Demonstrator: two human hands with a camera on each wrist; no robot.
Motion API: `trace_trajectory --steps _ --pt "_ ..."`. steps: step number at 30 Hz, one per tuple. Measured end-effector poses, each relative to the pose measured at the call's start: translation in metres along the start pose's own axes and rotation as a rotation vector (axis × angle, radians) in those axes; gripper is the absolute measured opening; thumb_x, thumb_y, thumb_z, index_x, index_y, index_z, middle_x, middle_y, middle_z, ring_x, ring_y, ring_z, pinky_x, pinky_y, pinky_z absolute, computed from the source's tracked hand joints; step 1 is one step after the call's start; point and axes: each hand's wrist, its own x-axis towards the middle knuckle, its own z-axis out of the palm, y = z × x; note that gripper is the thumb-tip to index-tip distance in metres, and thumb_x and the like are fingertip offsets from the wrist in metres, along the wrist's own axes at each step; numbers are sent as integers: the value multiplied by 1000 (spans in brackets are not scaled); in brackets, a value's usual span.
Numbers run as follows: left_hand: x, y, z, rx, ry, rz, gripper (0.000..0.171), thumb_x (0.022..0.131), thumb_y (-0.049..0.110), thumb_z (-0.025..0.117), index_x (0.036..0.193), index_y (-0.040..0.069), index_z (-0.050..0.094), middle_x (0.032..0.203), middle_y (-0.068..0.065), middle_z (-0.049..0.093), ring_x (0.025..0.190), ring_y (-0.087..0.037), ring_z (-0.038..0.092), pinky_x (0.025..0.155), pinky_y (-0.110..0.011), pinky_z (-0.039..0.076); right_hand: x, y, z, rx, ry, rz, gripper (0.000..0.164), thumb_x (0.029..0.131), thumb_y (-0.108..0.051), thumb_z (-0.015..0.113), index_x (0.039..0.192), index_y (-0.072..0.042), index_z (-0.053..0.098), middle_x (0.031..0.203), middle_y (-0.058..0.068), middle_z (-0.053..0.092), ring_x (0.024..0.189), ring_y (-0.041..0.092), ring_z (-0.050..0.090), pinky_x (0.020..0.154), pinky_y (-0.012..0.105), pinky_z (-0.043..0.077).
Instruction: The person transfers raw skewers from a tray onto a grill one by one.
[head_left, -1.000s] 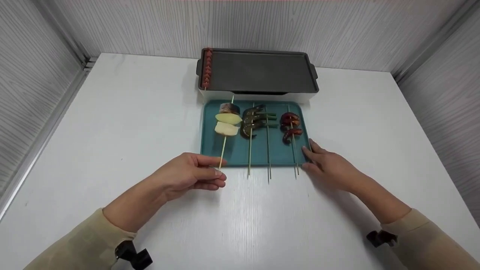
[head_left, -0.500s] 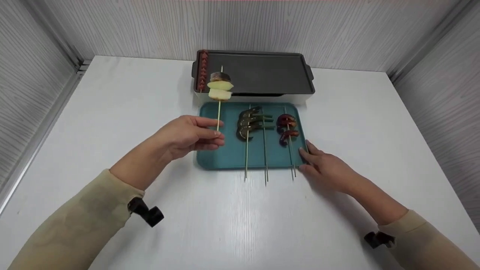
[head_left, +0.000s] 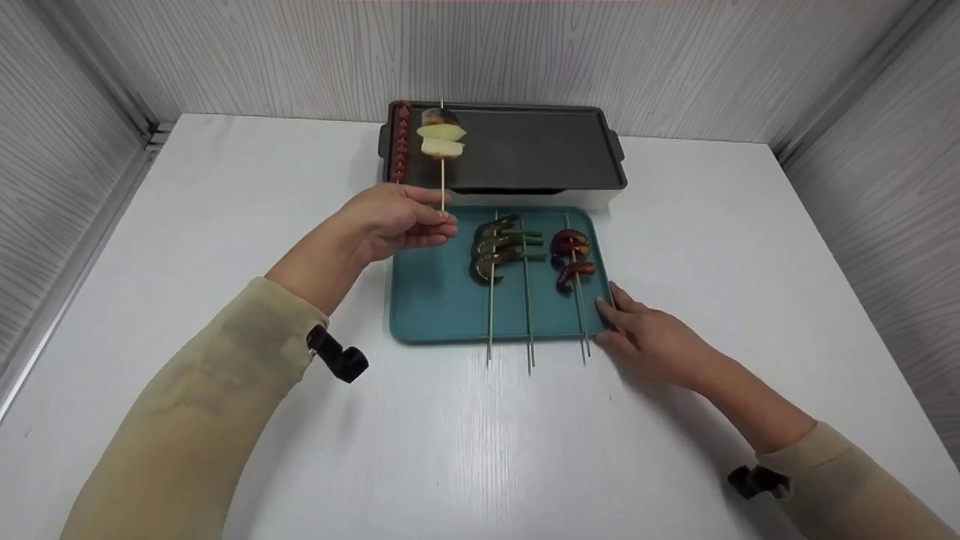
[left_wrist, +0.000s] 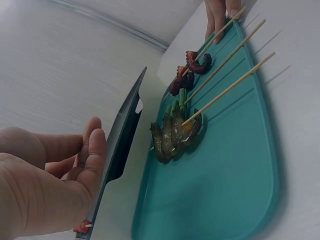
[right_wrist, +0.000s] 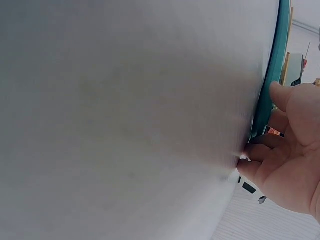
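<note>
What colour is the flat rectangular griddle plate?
The flat rectangular griddle plate is dark grey; clearest in the head view.

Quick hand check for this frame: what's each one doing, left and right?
Left hand: closed, holding the skewer with the yellow-green slice.
Right hand: open, touching the blue-green tray at its near right corner.

A beige left sleeve (head_left: 187, 405), faintly blotched grey-green, is worn, with a black, angular left mount (head_left: 339, 354) fixed beside its cuff (head_left: 292, 300); right of that cuff, a matching right sleeve (head_left: 847, 480) and black right mount (head_left: 754, 480) are worn.
</note>
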Motion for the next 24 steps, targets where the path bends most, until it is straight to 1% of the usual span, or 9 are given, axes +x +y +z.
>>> trace_trajectory --steps 5,7,10,12,17,24 --pt "14 0 1 5 30 3 48 107 1 60 154 2 53 116 -13 73 91 -14 74 88 -28 61 -2 0 0 10 1 -27 62 112 -33 56 161 2 38 170 26 23 150 45 38 116 58 41" --pt "19 0 1 -6 43 -3 47 106 1 62 153 2 55 113 -13 74 91 -16 74 88 -28 61 -1 0 0 8 1 -26 62 112 -33 56 161 2 38 170 26 24 150 45 38 116 58 41" --pt "25 0 0 -13 62 -9 47 106 1 63 153 2 56 116 -14 74 93 -17 74 89 -29 61 -1 0 0 6 1 -24 63 112 -33 56 161 1 38 171 26 24 150 45 38 116 58 41" --pt "29 -1 -1 -14 74 -12 48 106 1 62 153 2 55 121 -16 72 93 -17 74 90 -30 61 -2 0 0 6 2 -24 63 112 -33 57 161 1 38 171 25 24 150 45 38 116 58 41" --pt "35 -2 -2 -20 100 -19 48 106 0 61 154 2 54 129 -18 69 93 -17 74 92 -30 60 -2 0 0 5 2 -28 63 112 -33 57 161 1 38 171 25 24 151 44 38 116 58 41" --pt "40 -4 -1 -21 123 -25 46 106 1 62 152 1 56 123 -16 71 94 -18 74 94 -31 60 -2 0 -2 0 -6 -22 64 112 -36 56 162 0 37 171 25 24 151 45 38 117 59 40"
